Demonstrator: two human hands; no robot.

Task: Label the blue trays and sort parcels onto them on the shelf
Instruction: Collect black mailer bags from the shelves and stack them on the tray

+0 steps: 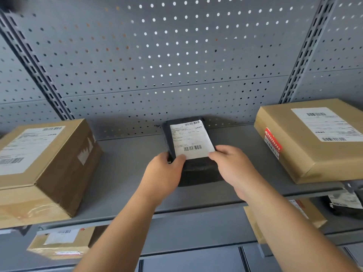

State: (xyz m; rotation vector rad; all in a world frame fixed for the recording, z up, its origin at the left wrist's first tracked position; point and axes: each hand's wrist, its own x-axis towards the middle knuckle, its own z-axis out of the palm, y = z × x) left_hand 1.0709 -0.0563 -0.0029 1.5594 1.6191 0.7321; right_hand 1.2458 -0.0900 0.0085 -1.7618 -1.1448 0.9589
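Observation:
A small black parcel (198,169) with a white barcode label lies flat on the grey shelf (125,173), in the middle. My left hand (165,173) grips its near left corner, thumb on the label's edge. My right hand (233,165) holds the near right corner, fingers curled over the top. No blue tray shows in this view.
A tall cardboard box (45,163) stands at the shelf's left and a flat cardboard box (312,142) at its right. Behind is a grey perforated back panel (167,65). On the lower shelf lie more cardboard parcels (59,242) and a black bag parcel (345,205).

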